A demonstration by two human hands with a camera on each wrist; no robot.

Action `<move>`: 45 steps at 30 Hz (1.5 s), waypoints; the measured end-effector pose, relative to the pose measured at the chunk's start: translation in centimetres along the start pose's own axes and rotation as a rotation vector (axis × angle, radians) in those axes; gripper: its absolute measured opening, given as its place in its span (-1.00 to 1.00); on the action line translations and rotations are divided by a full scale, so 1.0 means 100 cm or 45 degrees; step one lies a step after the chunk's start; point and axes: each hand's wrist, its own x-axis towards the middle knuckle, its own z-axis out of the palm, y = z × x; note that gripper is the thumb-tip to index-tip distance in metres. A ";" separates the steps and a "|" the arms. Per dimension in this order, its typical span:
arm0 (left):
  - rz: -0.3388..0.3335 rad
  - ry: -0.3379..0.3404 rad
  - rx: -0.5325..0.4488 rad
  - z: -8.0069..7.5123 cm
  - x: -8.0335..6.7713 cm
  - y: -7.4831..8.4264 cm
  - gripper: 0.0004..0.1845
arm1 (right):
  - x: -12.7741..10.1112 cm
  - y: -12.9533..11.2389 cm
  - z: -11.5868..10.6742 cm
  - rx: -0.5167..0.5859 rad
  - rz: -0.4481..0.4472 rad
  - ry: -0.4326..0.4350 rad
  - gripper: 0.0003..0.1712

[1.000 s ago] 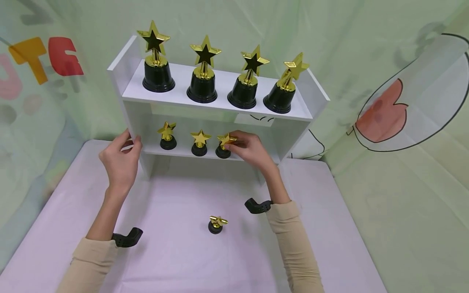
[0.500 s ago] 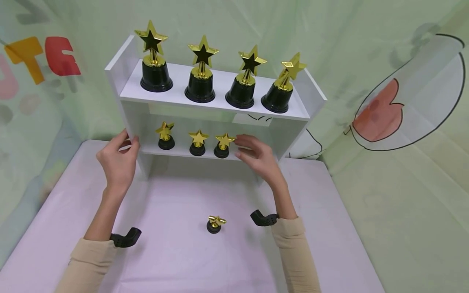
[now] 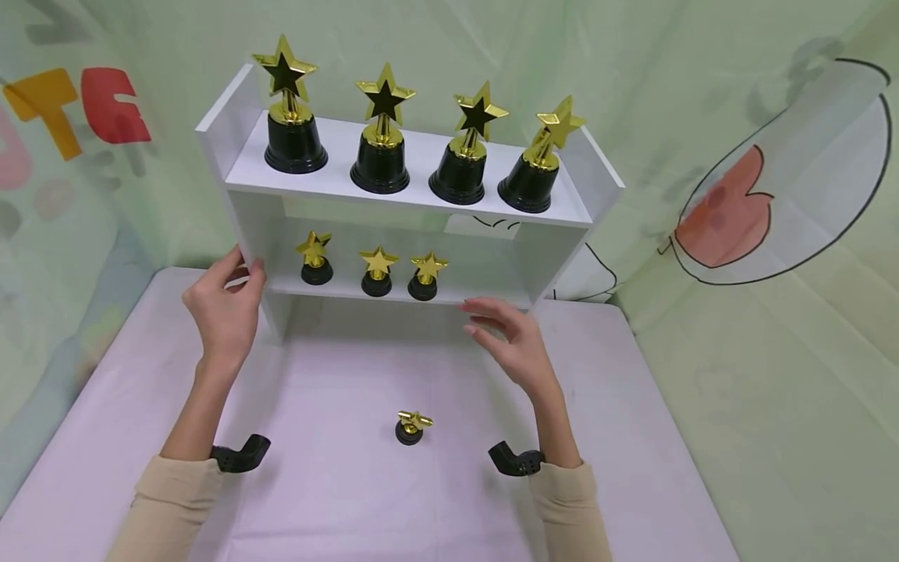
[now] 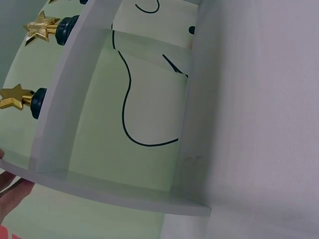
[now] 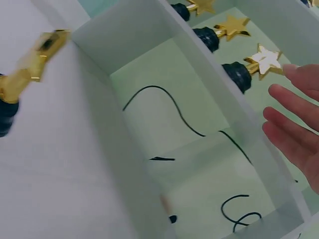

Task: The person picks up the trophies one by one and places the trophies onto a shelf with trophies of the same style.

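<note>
My left hand (image 3: 226, 312) holds the left side panel of a white two-tier shelf (image 3: 228, 121); in the left wrist view its fingers (image 4: 16, 193) lie against the panel's outer side. My right hand (image 3: 518, 347), fingers apart and holding nothing, hovers just in front of the lower tier's right part. Nearest to it on that tier stands a small gold star trophy (image 3: 425, 278) with a black base. Two similar small trophies stand to its left, one in the middle (image 3: 377, 273) and one at the far left (image 3: 315, 261). Another small trophy (image 3: 410, 428) stands on the table before the shelf.
Several larger star trophies line the top tier, among them one at the left (image 3: 295, 140) and one leaning at the right (image 3: 531, 181). The table (image 3: 337, 499) has a pale cloth. Printed green curtains (image 3: 772, 375) hang behind and at the sides.
My right hand has let go of the rightmost small trophy and drawn back to the right and toward me. That trophy stays on the lower tier. The left hand keeps its place on the panel.
</note>
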 end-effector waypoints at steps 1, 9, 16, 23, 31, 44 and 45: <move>-0.004 0.003 0.000 0.000 0.000 0.000 -0.68 | -0.004 0.000 0.003 -0.009 -0.004 -0.011 -0.55; -0.012 0.004 -0.002 0.000 0.001 0.000 -0.68 | -0.044 0.010 0.025 -0.063 0.085 -0.072 -0.54; -0.017 0.006 0.000 0.001 0.000 0.000 -0.67 | -0.073 0.017 0.044 -0.091 0.221 -0.099 -0.51; -0.028 -0.002 -0.001 0.001 -0.001 0.000 -0.67 | -0.098 0.028 0.064 -0.010 0.268 -0.126 -0.43; -0.023 0.006 -0.005 0.000 0.000 -0.001 -0.67 | -0.114 0.042 0.092 0.001 0.165 -0.084 -0.40; -0.026 0.009 -0.005 0.000 0.000 -0.001 -0.67 | -0.119 0.058 0.117 0.007 -0.054 0.062 -0.58; -0.027 0.012 -0.006 0.000 0.000 0.000 -0.68 | -0.120 0.059 0.118 0.002 -0.062 0.075 -0.60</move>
